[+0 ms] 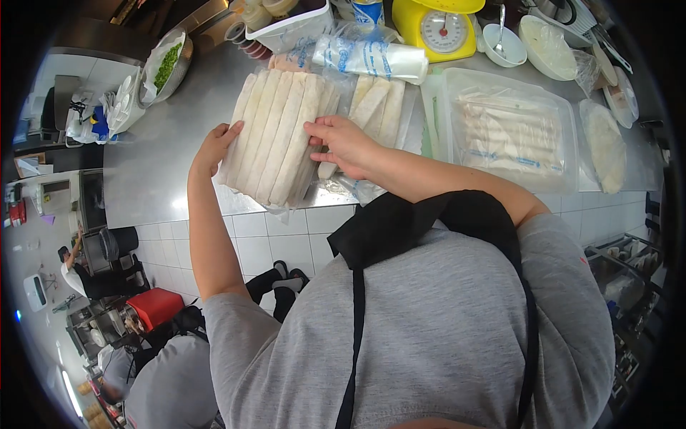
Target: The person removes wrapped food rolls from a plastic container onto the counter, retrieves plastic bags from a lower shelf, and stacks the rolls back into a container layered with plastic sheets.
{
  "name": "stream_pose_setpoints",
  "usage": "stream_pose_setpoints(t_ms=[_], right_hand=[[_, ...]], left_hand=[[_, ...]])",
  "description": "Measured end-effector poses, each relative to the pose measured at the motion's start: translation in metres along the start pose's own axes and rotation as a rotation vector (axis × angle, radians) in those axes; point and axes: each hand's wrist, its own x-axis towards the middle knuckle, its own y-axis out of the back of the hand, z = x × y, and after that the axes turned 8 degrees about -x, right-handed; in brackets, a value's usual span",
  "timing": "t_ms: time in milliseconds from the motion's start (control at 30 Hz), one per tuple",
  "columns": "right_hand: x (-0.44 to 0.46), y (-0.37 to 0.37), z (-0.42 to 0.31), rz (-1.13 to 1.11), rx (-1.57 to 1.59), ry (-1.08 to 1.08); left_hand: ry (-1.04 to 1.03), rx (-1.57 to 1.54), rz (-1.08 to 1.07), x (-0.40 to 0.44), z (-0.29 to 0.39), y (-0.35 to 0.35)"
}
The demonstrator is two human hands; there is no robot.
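Between my two hands is a stack of long, pale, flour-dusted sticks, laid side by side with clear plastic under and between the layers. My left hand grips the stack's left edge, thumb on top. On the opposite side, my right hand holds the right edge with its thumb and fingers curled round it. More loose pale sticks lie on plastic just right of the stack, partly hidden by my right hand and forearm. What exactly the sticks are made of, I cannot tell.
Behind the stack lies a rolled plastic bag pack. A clear tub of wrapped pale rolls stands right, below a yellow scale and white bowl. A bowl of chopped greens sits left on the steel table.
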Motion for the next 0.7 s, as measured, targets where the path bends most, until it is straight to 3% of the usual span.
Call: stream_pose_setpoints(t_ms=[100, 333, 500, 600, 700], right_hand=[[0.003, -0.005, 0.000, -0.018, -0.032, -0.010], [-0.002, -0.014, 0.000, 0.036, -0.041, 0.067], [-0.023, -0.011, -0.034, 0.056, -0.035, 0.257], [-0.046, 0.013, -0.062, 0.112, -0.077, 0.417], [-0.069, 0.050, -0.095, 0.231, -0.174, 0.544]], left_hand=[[0.029, -0.157, -0.029, 0.014, -0.016, 0.007], [-0.005, -0.192, -0.110, -0.003, 0.004, 0.014], [-0.215, -0.175, 0.140, -0.032, 0.050, 0.014], [-0.215, -0.338, -0.108, -0.042, 0.092, -0.001], [-0.369, -0.418, -0.147, -0.057, 0.132, -0.051]])
